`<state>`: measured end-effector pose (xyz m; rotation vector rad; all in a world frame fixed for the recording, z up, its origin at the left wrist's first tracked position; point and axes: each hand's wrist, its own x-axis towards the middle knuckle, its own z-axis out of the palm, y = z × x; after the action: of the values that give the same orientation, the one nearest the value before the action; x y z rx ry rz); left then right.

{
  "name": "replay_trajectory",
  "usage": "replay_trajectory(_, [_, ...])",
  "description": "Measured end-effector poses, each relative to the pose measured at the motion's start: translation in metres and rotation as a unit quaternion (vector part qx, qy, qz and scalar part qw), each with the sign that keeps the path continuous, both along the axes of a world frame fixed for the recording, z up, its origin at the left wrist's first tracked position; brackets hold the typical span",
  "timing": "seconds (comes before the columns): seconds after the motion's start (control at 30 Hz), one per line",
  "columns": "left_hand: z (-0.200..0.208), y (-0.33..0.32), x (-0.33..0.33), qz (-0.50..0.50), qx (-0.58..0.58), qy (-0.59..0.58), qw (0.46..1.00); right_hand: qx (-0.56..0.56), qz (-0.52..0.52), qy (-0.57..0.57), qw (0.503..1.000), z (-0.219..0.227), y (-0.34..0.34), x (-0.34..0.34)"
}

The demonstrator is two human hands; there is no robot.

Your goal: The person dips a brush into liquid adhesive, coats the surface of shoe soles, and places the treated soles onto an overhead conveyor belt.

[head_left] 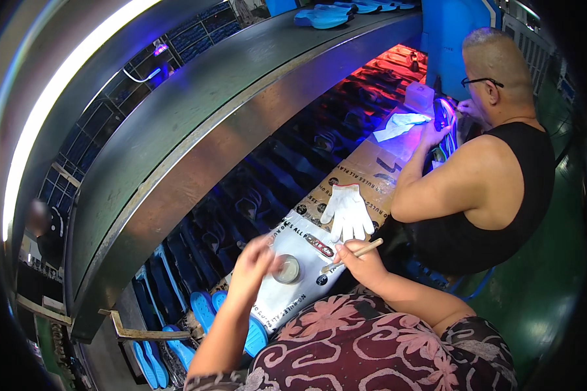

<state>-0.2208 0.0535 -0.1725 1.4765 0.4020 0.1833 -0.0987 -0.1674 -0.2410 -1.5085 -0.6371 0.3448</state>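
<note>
My right hand (362,260) is closed around a wooden-handled brush (370,249), its bristle end angled down toward the white printed sheet (277,307). Smeared by motion, my left hand (255,257) hovers beside a small round clear container (287,269) with pale contents. Whether its fingers hold anything does not show. Just beyond my right hand, a white knit glove (347,212) lies flat on the work surface. A dark oval piece (319,246) rests between the container and the glove.
A metal-edged conveyor (195,133) curves over the left side, carrying blue shoe soles (326,16) at the far end. More blue soles (203,309) lie by my left forearm. At right, a co-worker (482,163) handles something under violet light, near a white cloth (401,126).
</note>
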Motion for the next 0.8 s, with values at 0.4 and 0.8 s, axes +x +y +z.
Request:
replay_trajectory(0.4, [-0.095,-0.042,-0.259,0.325,-0.374,0.217,0.841,-0.040,0.090,0.046,0.994,0.004,0.043,-0.031])
replay_trajectory(0.8, [-0.089,-0.005,-0.203,0.336,-0.358,-0.034,0.870,-0.067,0.024,0.049,0.996,0.011,0.033,-0.053])
